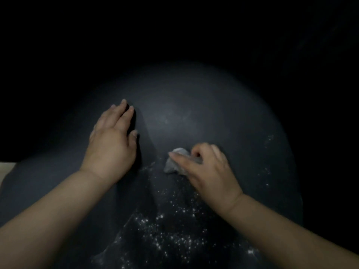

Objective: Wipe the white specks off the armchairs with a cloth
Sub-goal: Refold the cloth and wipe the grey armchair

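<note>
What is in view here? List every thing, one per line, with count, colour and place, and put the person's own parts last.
armchair: one, dark grey, fills the middle of the view, lit in the centre and dark toward the edges
white specks: many, white, thickest on the near lower part of the armchair, a few more along its right side
cloth: one, light grey, bunched on the armchair right of centre
pale surface: one patch, cream, at the left edge; cannot tell what it is
left hand: one, laid flat on the armchair, fingers straight
right hand: one, holds the cloth against the armchair
</note>
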A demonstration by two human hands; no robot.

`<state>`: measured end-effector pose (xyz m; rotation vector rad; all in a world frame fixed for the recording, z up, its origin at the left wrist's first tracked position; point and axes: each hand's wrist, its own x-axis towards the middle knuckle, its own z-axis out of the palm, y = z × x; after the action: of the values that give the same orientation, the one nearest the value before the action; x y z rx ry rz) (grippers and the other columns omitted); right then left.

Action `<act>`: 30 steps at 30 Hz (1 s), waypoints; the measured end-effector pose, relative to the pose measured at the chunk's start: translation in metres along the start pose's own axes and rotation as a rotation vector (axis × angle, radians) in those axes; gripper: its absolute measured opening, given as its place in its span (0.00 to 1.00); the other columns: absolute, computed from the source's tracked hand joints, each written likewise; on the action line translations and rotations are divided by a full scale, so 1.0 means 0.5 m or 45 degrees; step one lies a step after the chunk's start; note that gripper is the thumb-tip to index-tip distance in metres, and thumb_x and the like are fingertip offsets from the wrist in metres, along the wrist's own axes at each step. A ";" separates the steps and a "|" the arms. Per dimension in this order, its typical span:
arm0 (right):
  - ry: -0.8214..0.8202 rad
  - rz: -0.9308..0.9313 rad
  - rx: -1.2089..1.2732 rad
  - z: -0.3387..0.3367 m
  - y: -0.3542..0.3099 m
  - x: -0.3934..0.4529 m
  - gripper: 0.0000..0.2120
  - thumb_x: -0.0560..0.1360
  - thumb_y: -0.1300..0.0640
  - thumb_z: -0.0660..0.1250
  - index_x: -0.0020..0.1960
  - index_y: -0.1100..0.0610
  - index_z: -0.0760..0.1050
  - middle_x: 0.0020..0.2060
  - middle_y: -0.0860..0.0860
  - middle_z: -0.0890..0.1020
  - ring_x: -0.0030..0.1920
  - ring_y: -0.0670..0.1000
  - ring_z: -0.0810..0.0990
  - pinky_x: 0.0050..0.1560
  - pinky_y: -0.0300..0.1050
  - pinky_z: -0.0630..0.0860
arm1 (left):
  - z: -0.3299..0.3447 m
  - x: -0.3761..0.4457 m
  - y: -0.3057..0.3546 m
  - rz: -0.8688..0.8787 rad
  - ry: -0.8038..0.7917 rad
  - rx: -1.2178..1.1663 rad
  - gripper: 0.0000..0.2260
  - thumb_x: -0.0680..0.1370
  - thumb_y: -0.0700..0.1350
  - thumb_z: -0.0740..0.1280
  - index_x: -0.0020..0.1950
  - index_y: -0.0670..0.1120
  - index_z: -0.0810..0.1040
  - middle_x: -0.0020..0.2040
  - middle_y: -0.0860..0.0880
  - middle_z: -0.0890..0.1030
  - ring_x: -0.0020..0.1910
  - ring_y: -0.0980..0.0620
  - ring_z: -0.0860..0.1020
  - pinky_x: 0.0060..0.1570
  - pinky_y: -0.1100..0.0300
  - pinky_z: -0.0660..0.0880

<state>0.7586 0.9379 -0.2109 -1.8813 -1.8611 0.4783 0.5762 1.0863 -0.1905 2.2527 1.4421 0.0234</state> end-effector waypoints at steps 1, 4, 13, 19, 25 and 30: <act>0.027 0.036 -0.013 -0.005 0.015 0.007 0.21 0.73 0.57 0.65 0.64 0.45 0.76 0.43 0.54 0.73 0.41 0.56 0.72 0.40 0.48 0.74 | -0.002 -0.012 -0.011 -0.021 0.011 -0.010 0.24 0.79 0.42 0.63 0.75 0.44 0.65 0.77 0.47 0.61 0.76 0.45 0.57 0.74 0.46 0.55; 0.209 0.347 -0.021 0.000 0.039 0.094 0.23 0.72 0.63 0.69 0.65 0.49 0.77 0.46 0.58 0.71 0.46 0.59 0.70 0.47 0.56 0.74 | -0.007 -0.050 -0.044 -0.107 0.034 -0.025 0.24 0.79 0.43 0.62 0.75 0.44 0.64 0.77 0.48 0.60 0.76 0.46 0.56 0.74 0.45 0.55; -0.203 -0.236 -0.002 0.028 -0.041 0.039 0.26 0.69 0.60 0.74 0.65 0.45 0.76 0.44 0.54 0.73 0.42 0.56 0.72 0.43 0.48 0.72 | 0.000 -0.153 -0.100 -0.245 0.011 -0.050 0.24 0.80 0.45 0.60 0.77 0.49 0.61 0.78 0.50 0.56 0.77 0.48 0.53 0.75 0.50 0.52; 0.166 0.249 -0.041 0.057 -0.038 0.124 0.23 0.72 0.62 0.69 0.65 0.47 0.76 0.47 0.57 0.70 0.48 0.59 0.68 0.50 0.57 0.73 | 0.018 -0.195 -0.117 -0.231 0.046 -0.056 0.24 0.81 0.46 0.59 0.77 0.50 0.60 0.78 0.50 0.55 0.77 0.48 0.52 0.75 0.51 0.50; -0.121 -0.178 0.047 0.095 -0.118 0.000 0.27 0.69 0.63 0.73 0.65 0.44 0.75 0.45 0.53 0.71 0.45 0.54 0.69 0.45 0.46 0.70 | 0.018 -0.256 -0.127 -0.293 0.058 -0.094 0.23 0.81 0.45 0.59 0.76 0.50 0.61 0.78 0.50 0.56 0.77 0.48 0.53 0.75 0.52 0.50; 0.160 0.127 -0.114 0.042 -0.033 0.029 0.23 0.71 0.65 0.71 0.63 0.49 0.78 0.46 0.58 0.71 0.46 0.60 0.70 0.49 0.54 0.73 | 0.016 -0.311 -0.139 -0.305 0.037 -0.062 0.22 0.81 0.45 0.58 0.76 0.49 0.62 0.78 0.49 0.58 0.76 0.46 0.54 0.75 0.50 0.51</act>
<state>0.7339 0.9535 -0.2187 -2.0214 -1.7397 0.3052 0.4489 0.9730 -0.1890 2.0351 1.6991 0.0148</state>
